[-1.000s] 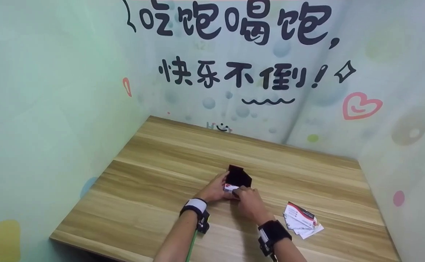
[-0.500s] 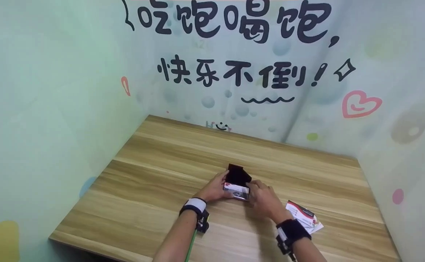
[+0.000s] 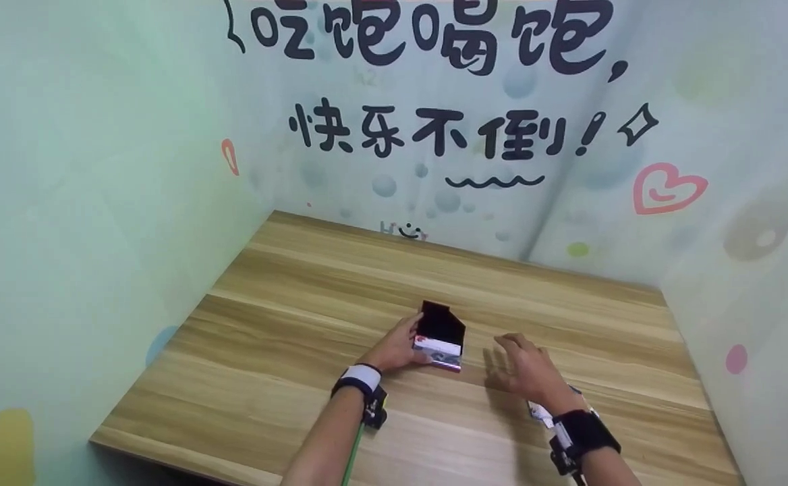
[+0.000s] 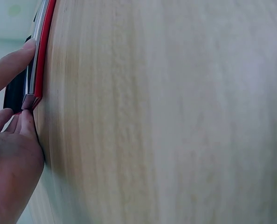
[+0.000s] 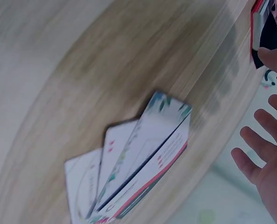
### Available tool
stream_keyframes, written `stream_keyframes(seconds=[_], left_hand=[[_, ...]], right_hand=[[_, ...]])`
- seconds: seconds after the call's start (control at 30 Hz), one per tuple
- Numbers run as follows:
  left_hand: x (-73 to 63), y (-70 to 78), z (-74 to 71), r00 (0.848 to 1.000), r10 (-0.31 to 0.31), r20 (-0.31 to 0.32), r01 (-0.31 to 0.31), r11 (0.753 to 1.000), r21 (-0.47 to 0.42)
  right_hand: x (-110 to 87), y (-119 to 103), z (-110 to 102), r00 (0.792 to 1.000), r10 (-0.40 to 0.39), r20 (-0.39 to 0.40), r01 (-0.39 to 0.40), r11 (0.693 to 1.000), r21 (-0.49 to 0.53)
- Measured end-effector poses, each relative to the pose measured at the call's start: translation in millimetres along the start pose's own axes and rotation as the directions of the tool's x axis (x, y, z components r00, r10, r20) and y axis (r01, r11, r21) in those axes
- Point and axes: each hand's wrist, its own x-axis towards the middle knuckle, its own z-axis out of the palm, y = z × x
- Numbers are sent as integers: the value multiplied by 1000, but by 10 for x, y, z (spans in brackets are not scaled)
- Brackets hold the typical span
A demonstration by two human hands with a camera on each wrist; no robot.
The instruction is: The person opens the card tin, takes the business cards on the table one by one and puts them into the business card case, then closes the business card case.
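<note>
My left hand grips the left side of a business card case with its dark flap raised. A card with a red mark and a grey printed band lies in its near part. In the left wrist view the thumb presses on the silver metal edge of the case, and a red side faces the table. My right hand holds nothing and hovers to the right of the case, fingers spread in the right wrist view. Beneath it lie several fanned business cards, mostly hidden by the hand and wrist in the head view.
A wood-grain table bears everything. Pale printed walls with large dark lettering close it in at the left, back and right. Each wrist wears a strapped camera, and a green cable runs along the left forearm.
My right hand has left the card case, moving right until it hovers over the loose cards. The card in the case has come into full view. My left hand keeps its grip.
</note>
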Motion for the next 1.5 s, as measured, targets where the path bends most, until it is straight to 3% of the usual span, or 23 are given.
stream_keyframes(seconds=[0.23, 0.57, 0.9, 1.5], left_hand=[[-11, 14, 3, 1000, 5, 3, -5, 1000, -5], [11, -48, 1, 1000, 16, 6, -16, 999, -51], [16, -52, 3, 1000, -11, 4, 12, 1000, -25], [4, -57, -8, 999, 25, 21, -24, 999, -21]], right_hand=[[-147, 192, -146, 996, 68, 60, -69, 997, 21], [-327, 395, -421, 987, 73, 142, -67, 997, -47], [-476, 518, -509, 950, 153, 273, -140, 988, -66], [-664, 717, -495, 951, 168, 261, -175, 984, 6]])
